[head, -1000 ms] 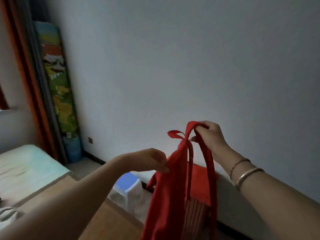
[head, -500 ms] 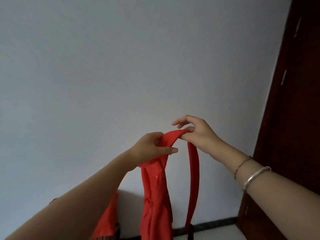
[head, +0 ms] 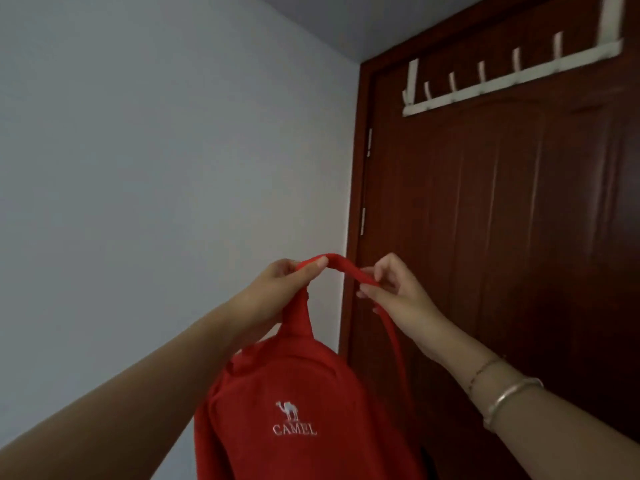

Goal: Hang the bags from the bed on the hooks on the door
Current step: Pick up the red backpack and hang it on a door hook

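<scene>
Overhead, at about one o'clock, a white hook rack (head: 512, 76) hangs over the top of the dark brown door (head: 502, 237), its pegs bare. Lower down, near the middle of the view, both hands hold up a red bag (head: 294, 410) by its strap (head: 341, 263). The left hand (head: 277, 289) has its grip pinched shut on the strap at its ten o'clock end, thumb on top. The right hand (head: 394, 292) pinches the strap's other end between thumb and fingertips (head: 367, 271), its grip likewise closed on the fabric. Between the two hands the strap arches in a short loop. From the right hand it runs on down at five o'clock. The bag hangs below the left hand, toward six o'clock, with a white camel logo (head: 293, 419) and the word CAMEL facing the camera. Two bracelets (head: 509, 393) sit on the right wrist. A pale wall (head: 156, 168) fills the nine o'clock side.
</scene>
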Available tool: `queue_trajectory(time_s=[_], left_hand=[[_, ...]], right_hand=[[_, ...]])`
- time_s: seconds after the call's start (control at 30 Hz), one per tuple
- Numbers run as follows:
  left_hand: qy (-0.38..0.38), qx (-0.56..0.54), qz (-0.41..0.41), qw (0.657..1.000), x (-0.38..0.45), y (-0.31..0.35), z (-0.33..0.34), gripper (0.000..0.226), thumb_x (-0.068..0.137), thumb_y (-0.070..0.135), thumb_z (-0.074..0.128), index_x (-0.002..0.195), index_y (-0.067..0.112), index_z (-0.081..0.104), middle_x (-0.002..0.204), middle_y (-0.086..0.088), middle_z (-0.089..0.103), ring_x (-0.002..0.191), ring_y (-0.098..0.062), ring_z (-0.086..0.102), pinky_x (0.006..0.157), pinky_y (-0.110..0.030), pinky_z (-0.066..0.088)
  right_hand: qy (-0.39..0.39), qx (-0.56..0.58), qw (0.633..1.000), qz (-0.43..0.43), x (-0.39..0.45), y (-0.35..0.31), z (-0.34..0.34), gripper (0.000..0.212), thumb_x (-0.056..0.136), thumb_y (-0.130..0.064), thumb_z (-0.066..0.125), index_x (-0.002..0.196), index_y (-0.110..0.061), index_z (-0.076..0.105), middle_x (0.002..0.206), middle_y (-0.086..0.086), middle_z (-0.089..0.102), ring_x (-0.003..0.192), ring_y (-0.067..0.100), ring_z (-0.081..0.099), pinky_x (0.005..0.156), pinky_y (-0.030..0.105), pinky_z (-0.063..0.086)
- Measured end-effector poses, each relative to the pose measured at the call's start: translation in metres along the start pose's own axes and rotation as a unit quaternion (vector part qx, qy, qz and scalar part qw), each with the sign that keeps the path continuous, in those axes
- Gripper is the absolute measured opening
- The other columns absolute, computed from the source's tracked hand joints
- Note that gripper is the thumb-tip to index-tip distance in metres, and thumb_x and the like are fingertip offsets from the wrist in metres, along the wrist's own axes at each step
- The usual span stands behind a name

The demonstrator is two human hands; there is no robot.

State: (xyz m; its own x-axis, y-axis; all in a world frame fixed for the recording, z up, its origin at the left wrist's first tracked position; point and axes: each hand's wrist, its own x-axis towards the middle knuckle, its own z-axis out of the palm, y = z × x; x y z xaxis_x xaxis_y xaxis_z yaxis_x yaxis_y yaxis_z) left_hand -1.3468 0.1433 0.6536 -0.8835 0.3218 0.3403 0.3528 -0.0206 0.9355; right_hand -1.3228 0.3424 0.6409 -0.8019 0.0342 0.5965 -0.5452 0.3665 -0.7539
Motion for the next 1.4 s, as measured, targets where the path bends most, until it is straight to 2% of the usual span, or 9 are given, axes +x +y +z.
queue_trajectory(time_s=[0.2, 0.3, 0.4, 0.5, 0.63, 0.87, 1.07, 1.23, 1.4], left_hand=[[-0.101, -0.165, 0.07, 0.979, 0.143, 0.006, 0.024, 0.017, 0.091, 0.015, 0.056, 0.091, 0.026, 0.043, 0.085, -0.005, 0.059, 0.064, -0.014, 0.055, 0.055, -0.029, 0.044], [-0.16, -0.206, 0.117, 0.958, 0.216, 0.011, 0.032, 0.024, 0.093, 0.005, 0.047, 0.078, 0.023, 0.055, 0.081, -0.001, 0.063, 0.068, -0.01, 0.063, 0.058, -0.026, 0.046], [-0.179, -0.205, 0.149, 0.95, 0.292, 0.014, 0.042, 0.035, 0.092, 0.001, 0.044, 0.072, 0.018, 0.067, 0.075, -0.001, 0.064, 0.068, -0.008, 0.062, 0.06, -0.025, 0.045], [-0.227, -0.204, 0.165, 0.938, 0.365, 0.025, 0.053, 0.03, 0.091, 0.002, 0.047, 0.09, 0.013, 0.075, 0.076, -0.008, 0.068, 0.072, -0.015, 0.065, 0.066, -0.025, 0.053], [-0.304, -0.171, 0.192, 0.917, 0.439, 0.052, 0.075, 0.029, 0.09, -0.001, 0.047, 0.106, 0.006, 0.07, 0.101, -0.021, 0.073, 0.097, -0.029, 0.071, 0.087, -0.033, 0.057], [-0.258, -0.135, 0.308, 0.905, 0.537, 0.096, 0.106, 0.033, 0.089, -0.006, 0.045, 0.115, 0.003, 0.064, 0.113, -0.023, 0.067, 0.107, -0.033, 0.065, 0.097, -0.037, 0.05], [-0.177, -0.103, 0.397, 0.895, 0.621, 0.127, 0.111, 0.035, 0.089, -0.004, 0.05, 0.117, 0.013, 0.063, 0.117, -0.013, 0.065, 0.104, -0.025, 0.065, 0.097, -0.036, 0.051], [-0.104, -0.066, 0.466, 0.876, 0.686, 0.155, 0.106, 0.038, 0.09, 0.004, 0.051, 0.123, 0.02, 0.06, 0.13, -0.006, 0.056, 0.11, -0.017, 0.061, 0.098, -0.032, 0.048], [-0.029, 0.023, 0.546, 0.837, 0.746, 0.204, 0.11, 0.042, 0.09, 0.011, 0.053, 0.13, 0.024, 0.054, 0.143, -0.002, 0.039, 0.128, -0.015, 0.043, 0.111, -0.031, 0.033]], right_hand=[[0.117, -0.088, 0.983, -0.112, 0.113, 0.033, -0.044, 0.045, 0.08, 0.011, 0.054, 0.054, -0.026, 0.053, 0.113, 0.004, 0.064, 0.096, 0.022, 0.063, 0.067, 0.018, 0.04], [0.178, -0.18, 0.953, -0.164, 0.168, 0.05, -0.055, 0.041, 0.078, 0.013, 0.056, 0.061, -0.023, 0.063, 0.105, 0.006, 0.061, 0.1, 0.006, 0.06, 0.09, 0.017, 0.043], [0.188, -0.291, 0.919, -0.186, 0.222, 0.07, -0.072, 0.03, 0.081, 0.0, 0.06, 0.078, -0.029, 0.069, 0.107, -0.007, 0.051, 0.103, -0.011, 0.05, 0.09, 0.001, 0.033], [0.197, -0.372, 0.885, -0.201, 0.275, 0.084, -0.103, 0.024, 0.079, -0.021, 0.058, 0.09, -0.041, 0.063, 0.115, -0.021, 0.04, 0.11, -0.015, 0.044, 0.089, -0.004, 0.029], [0.209, -0.477, 0.834, -0.182, 0.332, 0.094, -0.149, 0.042, 0.079, -0.011, 0.057, 0.103, -0.046, 0.054, 0.119, -0.041, 0.023, 0.112, -0.024, 0.036, 0.086, -0.008, 0.027], [0.224, -0.574, 0.761, -0.203, 0.432, 0.075, -0.202, 0.046, 0.081, -0.015, 0.059, 0.124, -0.029, 0.052, 0.126, -0.016, 0.027, 0.124, 0.008, 0.041, 0.107, 0.027, 0.037], [0.222, -0.614, 0.72, -0.235, 0.514, 0.06, -0.221, 0.067, 0.077, -0.003, 0.047, 0.135, -0.035, 0.038, 0.144, -0.013, 0.021, 0.134, 0.016, 0.035, 0.106, 0.04, 0.041], [0.209, -0.635, 0.713, -0.212, 0.583, 0.045, -0.223, 0.063, 0.079, -0.026, 0.053, 0.138, -0.033, 0.033, 0.154, -0.011, 0.013, 0.129, 0.023, 0.038, 0.099, 0.05, 0.043], [0.276, -0.739, 0.591, -0.171, 0.641, 0.016, -0.236, 0.073, 0.085, -0.048, 0.054, 0.147, -0.025, 0.023, 0.161, -0.002, 0.004, 0.146, 0.023, 0.012, 0.111, 0.05, 0.024]])
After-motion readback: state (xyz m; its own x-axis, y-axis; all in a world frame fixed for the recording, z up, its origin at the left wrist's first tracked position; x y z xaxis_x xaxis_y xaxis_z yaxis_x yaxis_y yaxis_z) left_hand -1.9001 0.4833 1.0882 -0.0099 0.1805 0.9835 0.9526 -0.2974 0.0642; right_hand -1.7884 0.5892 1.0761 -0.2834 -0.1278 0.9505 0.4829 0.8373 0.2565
